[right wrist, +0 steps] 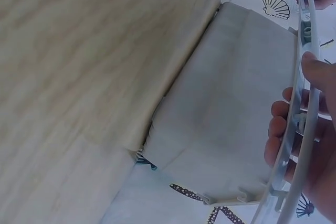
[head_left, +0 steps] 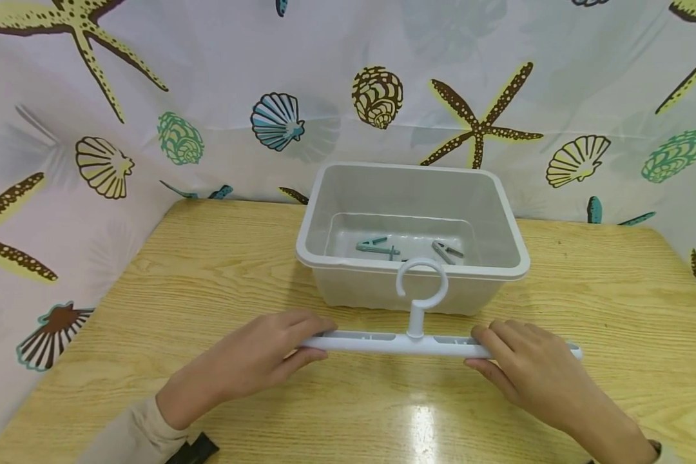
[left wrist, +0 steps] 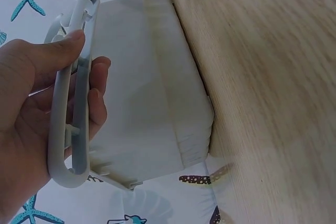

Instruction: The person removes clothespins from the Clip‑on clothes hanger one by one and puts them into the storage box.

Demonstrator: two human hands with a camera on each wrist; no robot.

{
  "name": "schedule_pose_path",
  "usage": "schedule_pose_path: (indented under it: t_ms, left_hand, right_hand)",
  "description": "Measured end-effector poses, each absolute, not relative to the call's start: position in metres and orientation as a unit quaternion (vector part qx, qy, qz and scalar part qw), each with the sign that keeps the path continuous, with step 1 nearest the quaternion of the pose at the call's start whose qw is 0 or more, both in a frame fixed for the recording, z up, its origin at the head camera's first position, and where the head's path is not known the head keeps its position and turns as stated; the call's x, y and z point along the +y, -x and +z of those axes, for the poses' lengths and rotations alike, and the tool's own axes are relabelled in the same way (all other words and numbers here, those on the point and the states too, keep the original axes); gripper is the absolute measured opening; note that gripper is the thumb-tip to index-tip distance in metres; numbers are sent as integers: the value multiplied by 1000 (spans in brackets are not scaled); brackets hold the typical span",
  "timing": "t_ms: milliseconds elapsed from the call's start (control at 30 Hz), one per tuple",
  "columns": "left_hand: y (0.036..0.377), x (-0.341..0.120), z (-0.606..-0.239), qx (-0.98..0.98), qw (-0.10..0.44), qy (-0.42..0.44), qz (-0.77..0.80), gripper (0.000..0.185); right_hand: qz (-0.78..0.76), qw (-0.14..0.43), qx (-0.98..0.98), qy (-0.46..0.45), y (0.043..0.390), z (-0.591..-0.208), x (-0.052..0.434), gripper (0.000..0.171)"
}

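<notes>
A white plastic hanger (head_left: 415, 343) with a round open hook (head_left: 422, 283) is held level in front of a bin, its hook pointing up. My left hand (head_left: 267, 351) grips the hanger's left part, thumb on the near side and fingers behind. Further along, my right hand (head_left: 528, 370) holds the right part in the same way, and the hanger's end sticks out past it. In the left wrist view the hanger (left wrist: 79, 114) shows as a slim hollow loop. Behind the hook, the pale grey bin (head_left: 406, 290) stands on the table.
Inside the bin lie a green clothespin (head_left: 377, 247) and a grey clothespin (head_left: 445, 252); something small is partly hidden by the front rim. The wood-look table (head_left: 232, 258) reaches back to a sheet (head_left: 325, 38) printed with shells and starfish.
</notes>
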State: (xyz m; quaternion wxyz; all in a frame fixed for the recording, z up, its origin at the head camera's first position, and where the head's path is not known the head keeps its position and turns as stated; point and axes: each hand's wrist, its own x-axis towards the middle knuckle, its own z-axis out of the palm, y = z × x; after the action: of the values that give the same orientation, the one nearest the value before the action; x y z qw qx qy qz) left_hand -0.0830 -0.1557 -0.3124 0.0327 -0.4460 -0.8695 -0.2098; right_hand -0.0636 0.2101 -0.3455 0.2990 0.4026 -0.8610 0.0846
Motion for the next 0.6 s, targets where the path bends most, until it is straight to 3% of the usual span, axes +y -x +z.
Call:
schedule_pose_path:
  t_ms: [600]
  left_hand:
    - [82, -158, -328, -863, 3, 447, -235, 25]
  right_hand:
    - [81, 257, -869, -415, 60, -354, 213, 45]
